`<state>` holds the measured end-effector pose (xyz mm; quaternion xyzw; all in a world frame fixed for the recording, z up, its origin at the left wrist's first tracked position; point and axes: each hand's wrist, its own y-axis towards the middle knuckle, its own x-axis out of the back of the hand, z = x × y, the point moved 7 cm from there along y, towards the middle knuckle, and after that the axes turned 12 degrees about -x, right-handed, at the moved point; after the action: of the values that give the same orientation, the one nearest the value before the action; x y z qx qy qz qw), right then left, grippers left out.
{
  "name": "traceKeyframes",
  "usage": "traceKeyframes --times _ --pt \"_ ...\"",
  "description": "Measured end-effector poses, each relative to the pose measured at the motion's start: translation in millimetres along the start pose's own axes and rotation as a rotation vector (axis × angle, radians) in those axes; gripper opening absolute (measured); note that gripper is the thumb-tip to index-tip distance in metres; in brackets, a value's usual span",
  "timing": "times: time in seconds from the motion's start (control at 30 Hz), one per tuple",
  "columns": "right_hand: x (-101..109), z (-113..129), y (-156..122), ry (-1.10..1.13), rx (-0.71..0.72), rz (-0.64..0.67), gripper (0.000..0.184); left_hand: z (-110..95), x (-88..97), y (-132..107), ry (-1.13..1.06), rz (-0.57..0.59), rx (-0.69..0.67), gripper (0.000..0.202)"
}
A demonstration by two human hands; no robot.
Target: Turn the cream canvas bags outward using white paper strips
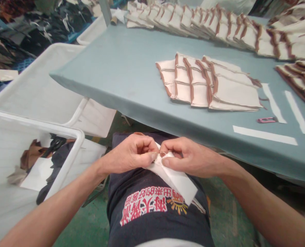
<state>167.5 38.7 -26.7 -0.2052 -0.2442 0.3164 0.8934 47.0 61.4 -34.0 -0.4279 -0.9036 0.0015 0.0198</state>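
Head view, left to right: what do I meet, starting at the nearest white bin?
Nearest white bin → left hand → right hand → small pink tool → right-hand slanting white strip.

Green floor (88, 226) beneath a blue-green table (111, 65)

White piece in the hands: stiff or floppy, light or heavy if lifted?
The white piece is probably light: it looks thin, pinched by the left hand and right hand. It likely folds easily, being bunched at the pinch, but may be slightly stiff, since its lower end looks flat and straight-edged.
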Motion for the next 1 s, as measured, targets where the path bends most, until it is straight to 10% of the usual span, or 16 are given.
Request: traceKeyframes --times 1.0 --pt "-3 7 -3 -0.278 -0.093 -0.172 0.010 -23 -13.4 -19 0.909 -0.096 -0.294 0.011"
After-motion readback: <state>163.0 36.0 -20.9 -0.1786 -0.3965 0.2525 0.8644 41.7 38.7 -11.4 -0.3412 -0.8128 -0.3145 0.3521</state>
